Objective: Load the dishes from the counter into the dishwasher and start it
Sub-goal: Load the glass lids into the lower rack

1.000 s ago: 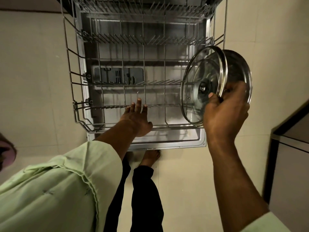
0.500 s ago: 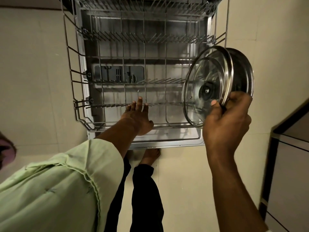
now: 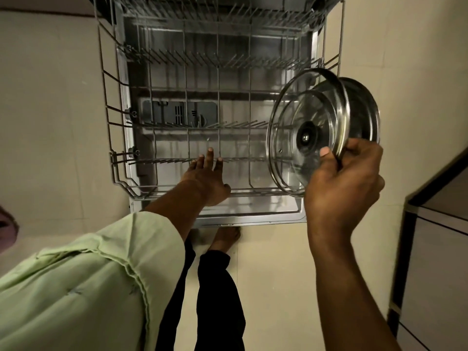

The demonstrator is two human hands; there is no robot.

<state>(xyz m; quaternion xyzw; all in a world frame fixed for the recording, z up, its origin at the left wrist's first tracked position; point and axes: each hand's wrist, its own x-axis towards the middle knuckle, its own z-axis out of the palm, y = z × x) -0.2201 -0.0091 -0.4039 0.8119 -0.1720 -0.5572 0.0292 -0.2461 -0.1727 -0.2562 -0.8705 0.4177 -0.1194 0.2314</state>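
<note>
The dishwasher's lower wire rack (image 3: 111,158) is pulled out over the open door (image 3: 253,219) and holds nothing. My left hand (image 3: 207,178) reaches over its front rail with fingers straight, tips near a row of tines. My right hand (image 3: 342,183) grips two round pieces together at the rack's right side: a glass lid (image 3: 291,138) with a steel rim and dark knob, and a steel plate (image 3: 364,115) behind it. Both stand on edge, above the rack's right front corner.
The upper rack (image 3: 228,19) juts out at the top of view. A grey detergent compartment (image 3: 179,115) shows on the door under the rack. A dark-edged cabinet (image 3: 435,249) stands at the right. My bare foot (image 3: 225,236) is at the door's front edge on the tiled floor.
My right hand has shifted the lid and plate slightly right and down and turned them a little. My left hand stays at the rack's front rail.
</note>
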